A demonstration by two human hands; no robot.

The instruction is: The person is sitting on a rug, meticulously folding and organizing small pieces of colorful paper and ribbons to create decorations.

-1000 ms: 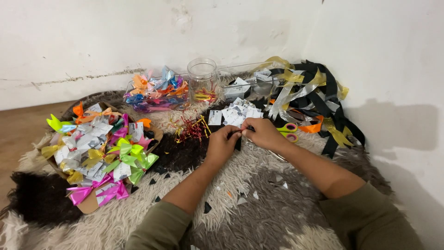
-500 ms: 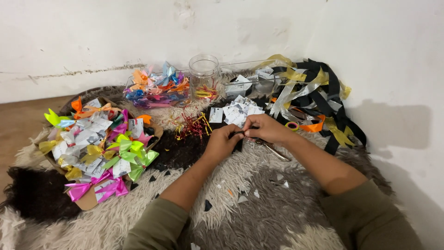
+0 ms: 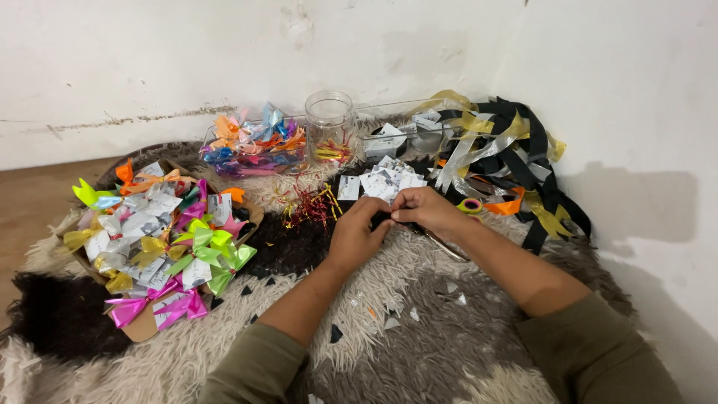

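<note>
Both hands meet over the shaggy rug (image 3: pixel 449 314): the left hand (image 3: pixel 357 230) and right hand (image 3: pixel 422 209) pinch a small dark ribbon piece (image 3: pixel 383 219) between closed fingertips, apparently mid-way through shaping a bow. Next calls for holding that pinch steady while fastening it.

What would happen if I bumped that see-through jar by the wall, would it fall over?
The clear jar stands upright on the shaggy rug, an uneven base, so a bump might tip it. It looks round, so it would probably roll once down. It holds only a few thin strips, so it is likely light.
</note>
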